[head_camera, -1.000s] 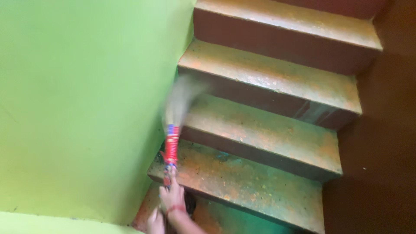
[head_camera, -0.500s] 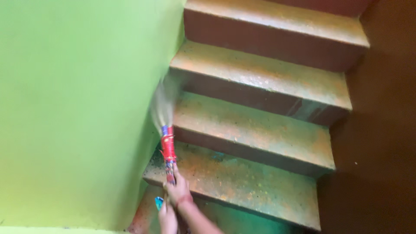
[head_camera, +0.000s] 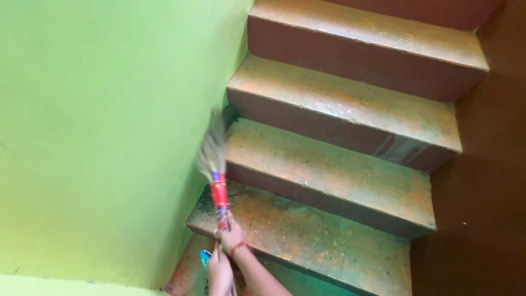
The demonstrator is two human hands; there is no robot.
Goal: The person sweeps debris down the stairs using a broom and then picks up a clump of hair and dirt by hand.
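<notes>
My right hand [head_camera: 232, 238], with a red band at the wrist, grips the red and blue wrapped handle of a grass broom [head_camera: 219, 194]. Its pale bristles [head_camera: 212, 149] are blurred and fan upward against the green wall, at the left end of the third visible step [head_camera: 329, 170]. My left hand [head_camera: 218, 272] is just below, closed around the lower end of the handle, where a small blue piece [head_camera: 204, 255] sticks out. Both hands hover over the left end of the lowest full step [head_camera: 307, 241].
A green painted wall [head_camera: 109, 137] runs along the left of the staircase. Several worn, speckled orange and green steps [head_camera: 350, 93] rise toward the top right. A dark brown wall [head_camera: 487, 181] closes the right side.
The bristles have swung from over the step's left end to tight against the green wall and sit a little lower. Both hands stayed on the handle, and the view shifted slightly.
</notes>
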